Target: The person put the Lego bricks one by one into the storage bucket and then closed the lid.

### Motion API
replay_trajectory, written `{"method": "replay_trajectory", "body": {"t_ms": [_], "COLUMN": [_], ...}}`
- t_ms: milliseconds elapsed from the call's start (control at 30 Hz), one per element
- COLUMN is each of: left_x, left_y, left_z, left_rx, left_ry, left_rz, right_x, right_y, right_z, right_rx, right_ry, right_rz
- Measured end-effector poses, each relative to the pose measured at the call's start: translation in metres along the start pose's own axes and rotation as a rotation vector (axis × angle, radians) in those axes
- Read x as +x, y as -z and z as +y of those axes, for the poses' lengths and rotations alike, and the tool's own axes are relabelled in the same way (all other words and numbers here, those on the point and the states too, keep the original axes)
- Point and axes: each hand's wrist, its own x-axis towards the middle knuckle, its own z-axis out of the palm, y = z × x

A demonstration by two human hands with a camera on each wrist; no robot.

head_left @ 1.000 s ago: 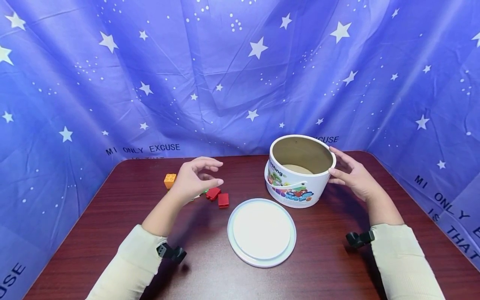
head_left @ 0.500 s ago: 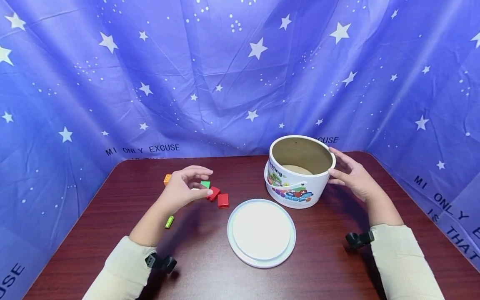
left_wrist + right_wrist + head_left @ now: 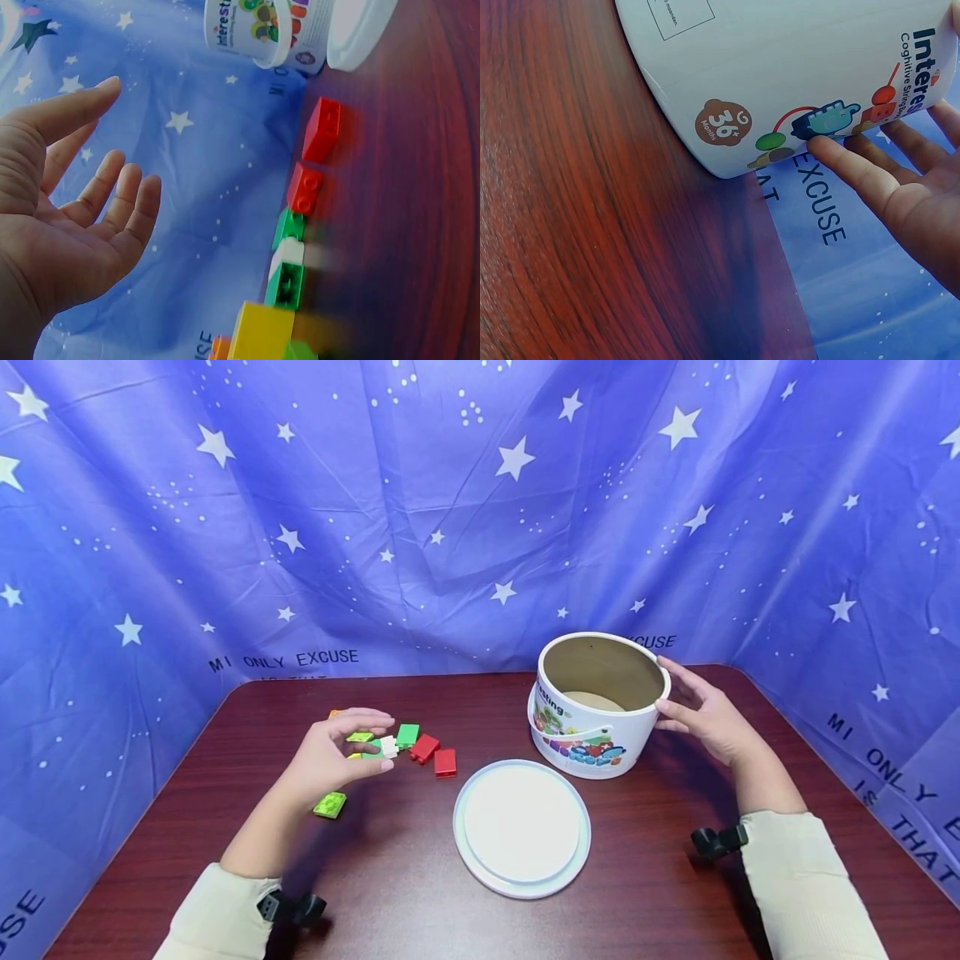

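A white bucket with printed toy pictures stands with its top uncovered at the right of the table. My right hand rests on the bucket's right side and rim with fairly straight fingers. In the right wrist view, the thumb touches the bucket's printed wall. Over the left part of the table hovers my left hand, fingers spread and nothing held. Several toy bricks lie around and partly behind it: red bricks, a green brick, a white brick and a lime-green brick. A yellow brick shows in the left wrist view.
A round white lid lies flat on the dark red table, in front of the bucket. A blue curtain with white stars encloses the table's back and sides. An orange brick is mostly hidden behind the left hand.
My left hand has moved left and toward me, away from the red bricks, uncovering the green, white and lime-green bricks. The right hand and bucket stay in place.
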Motion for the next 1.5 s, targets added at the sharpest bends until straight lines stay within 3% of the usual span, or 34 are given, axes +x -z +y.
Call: {"method": "replay_trajectory", "body": {"t_ms": [400,667,1000,1200,1500], "left_x": [-0.029,-0.042,-0.056,-0.06,-0.059], "left_y": [0.031,0.042,0.054,0.061,0.071], "left_z": [-0.007,-0.016,-0.033,-0.045,-0.059], "left_rx": [0.011,-0.005,0.103,0.15,0.149], "left_ry": [0.03,0.042,0.171,0.261,0.341], "left_rz": [0.046,0.047,0.046,0.003,-0.143], "right_x": [-0.001,-0.001,-0.001,0.0,0.0], "right_y": [0.0,0.001,0.001,0.0,0.0], "right_z": [0.0,0.001,0.0,0.0,0.0], "right_rx": [-0.003,-0.011,-0.014,-0.009,-0.009], "right_ry": [0.003,0.008,0.017,0.014,0.003], "right_rz": [0.001,0.001,-0.009,-0.01,-0.004]}}
